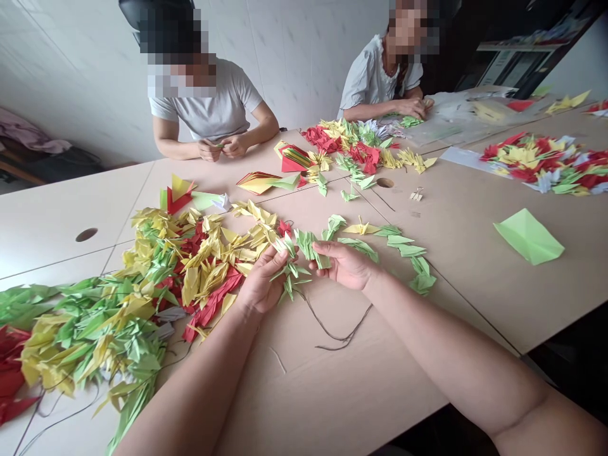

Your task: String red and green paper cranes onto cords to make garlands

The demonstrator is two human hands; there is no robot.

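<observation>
My left hand (266, 273) is closed on a bunch of green folded paper cranes (289, 269) near the middle of the table. My right hand (342, 263) pinches a tight stack of green paper cranes (306, 244) just beside it. A dark string (327, 332) trails on the tabletop below my hands. More green cranes (401, 244) lie in a curved row to the right, with a yellow crane (361, 228) at its far end. Left of my hands spreads a large heap of yellow cranes (204, 278), mixed with red and green ones.
Two people sit across the table (294, 392), their hands at small paper pieces. Colored cranes (365, 155) lie before them, and another pile (546, 161) is at the right. A green paper sheet (529, 237), a binder clip (417, 194) and folded papers (266, 182) also lie there.
</observation>
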